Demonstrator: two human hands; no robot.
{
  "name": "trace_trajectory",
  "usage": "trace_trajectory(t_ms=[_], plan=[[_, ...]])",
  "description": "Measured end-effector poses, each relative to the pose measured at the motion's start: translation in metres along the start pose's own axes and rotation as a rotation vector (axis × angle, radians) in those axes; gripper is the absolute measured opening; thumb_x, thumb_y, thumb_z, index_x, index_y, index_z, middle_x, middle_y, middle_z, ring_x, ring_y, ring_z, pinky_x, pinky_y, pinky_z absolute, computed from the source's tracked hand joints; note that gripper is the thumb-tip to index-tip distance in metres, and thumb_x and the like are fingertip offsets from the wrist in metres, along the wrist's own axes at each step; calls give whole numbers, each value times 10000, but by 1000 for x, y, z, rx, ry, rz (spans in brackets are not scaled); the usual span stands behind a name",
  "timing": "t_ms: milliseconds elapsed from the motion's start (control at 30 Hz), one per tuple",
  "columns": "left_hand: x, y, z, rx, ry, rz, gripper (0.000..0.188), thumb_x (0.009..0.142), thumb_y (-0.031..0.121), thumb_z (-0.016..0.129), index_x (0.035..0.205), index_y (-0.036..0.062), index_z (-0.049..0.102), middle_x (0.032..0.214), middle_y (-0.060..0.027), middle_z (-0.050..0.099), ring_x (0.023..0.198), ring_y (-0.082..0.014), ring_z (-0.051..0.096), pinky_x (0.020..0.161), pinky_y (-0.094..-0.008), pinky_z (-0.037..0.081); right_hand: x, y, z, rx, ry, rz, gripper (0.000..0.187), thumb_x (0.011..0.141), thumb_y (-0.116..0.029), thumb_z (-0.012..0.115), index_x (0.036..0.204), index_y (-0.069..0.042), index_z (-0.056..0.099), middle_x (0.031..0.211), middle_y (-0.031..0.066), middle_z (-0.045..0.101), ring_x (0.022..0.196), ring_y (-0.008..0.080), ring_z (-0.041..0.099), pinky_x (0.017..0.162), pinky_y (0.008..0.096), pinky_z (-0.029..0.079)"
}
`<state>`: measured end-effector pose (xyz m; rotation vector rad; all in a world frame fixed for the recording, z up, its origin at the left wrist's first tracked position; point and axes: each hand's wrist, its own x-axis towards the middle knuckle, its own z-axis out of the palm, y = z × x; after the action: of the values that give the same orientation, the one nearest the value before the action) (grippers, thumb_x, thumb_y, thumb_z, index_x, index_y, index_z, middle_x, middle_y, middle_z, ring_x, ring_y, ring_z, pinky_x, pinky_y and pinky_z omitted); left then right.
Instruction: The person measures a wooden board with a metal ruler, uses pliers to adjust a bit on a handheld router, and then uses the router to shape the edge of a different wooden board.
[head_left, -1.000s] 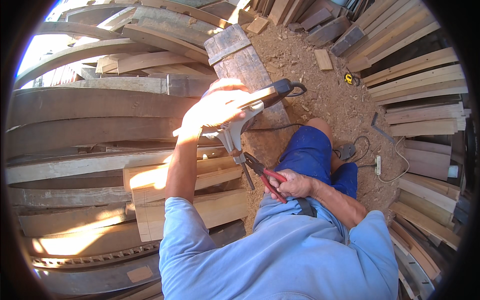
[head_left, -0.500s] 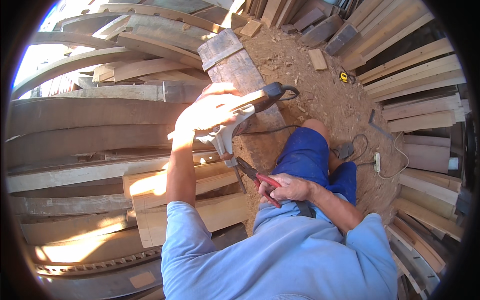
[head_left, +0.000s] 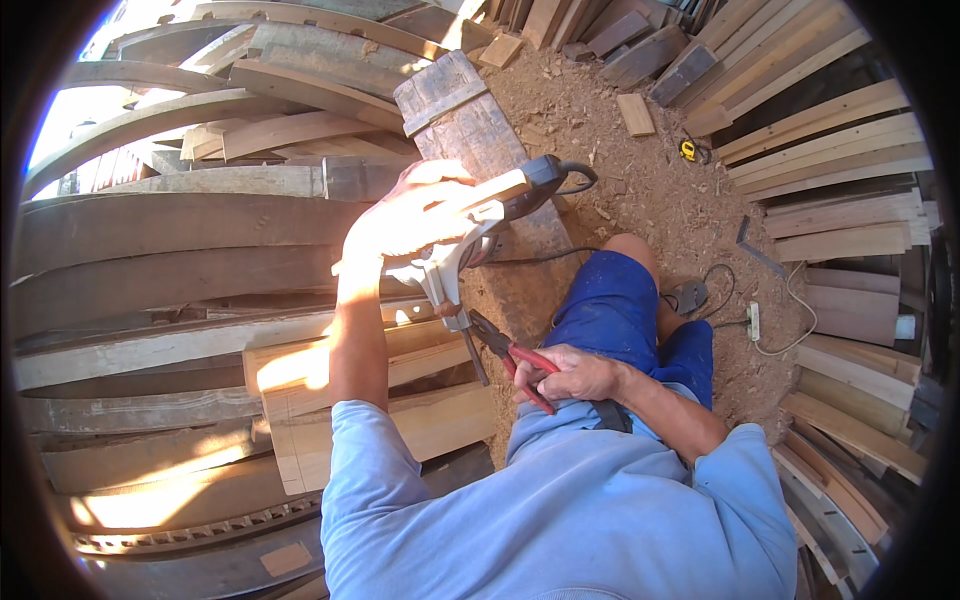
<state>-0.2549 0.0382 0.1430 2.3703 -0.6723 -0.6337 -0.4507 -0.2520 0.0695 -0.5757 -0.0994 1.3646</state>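
My left hand (head_left: 400, 215) is wrapped round a corded power tool (head_left: 448, 275) with a pale grey metal body and a black end where its cable leaves; its exact kind I cannot make out. Bright sunlight washes out the hand and part of the tool. My right hand (head_left: 580, 375) grips red-handled pliers (head_left: 530, 356) in front of my waist. Their dark jaws meet the small metal part at the tool's lower end. Beside the jaws a thin dark rod (head_left: 475, 358) slants downward.
A worn plank bench (head_left: 460, 115) lies beyond the tool. Stacked boards (head_left: 180, 235) fill the left, with pale beams (head_left: 370, 430) near my left arm. On the sawdust-covered floor are a yellow tape measure (head_left: 688, 150), a metal square (head_left: 760, 250) and a power strip (head_left: 754, 322). More timber lines the right.
The tool and my left hand have shifted very slightly up and left. The pliers' handles have tilted a little, and their jaws stay at the tool's lower end.
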Motion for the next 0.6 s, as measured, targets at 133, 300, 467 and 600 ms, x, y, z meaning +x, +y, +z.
trace_trajectory(t_ms=[133,300,467,600], plan=[[-1,5,-4,4,-21,-7,530,782,233,769,1269,57,657,1395,-135,518,1328,-321,446,1108,-406,415,3,-3,8,28,83,-6,263,831,48,508,1064,-36,594,1129,144,590,876,149,634,748,283,534],[0,17,-9,47,-32,19,508,792,252,765,1257,70,672,1409,-119,511,1342,-315,431,1135,-410,381,7,1,0,141,51,45,167,838,65,502,942,-57,548,1088,139,581,837,159,640,659,322,559],[3,11,-7,35,-29,57,468,782,260,780,1206,80,700,1391,-99,530,1352,-303,420,1148,-414,351,6,5,-1,177,54,26,122,871,43,509,915,-70,516,1036,121,582,817,151,640,632,312,553],[5,12,-7,61,-33,74,463,767,242,801,1191,83,703,1381,-91,539,1351,-299,417,1146,-421,350,7,9,-5,171,67,24,92,880,20,512,905,-68,499,1017,121,589,799,151,638,607,312,548]])
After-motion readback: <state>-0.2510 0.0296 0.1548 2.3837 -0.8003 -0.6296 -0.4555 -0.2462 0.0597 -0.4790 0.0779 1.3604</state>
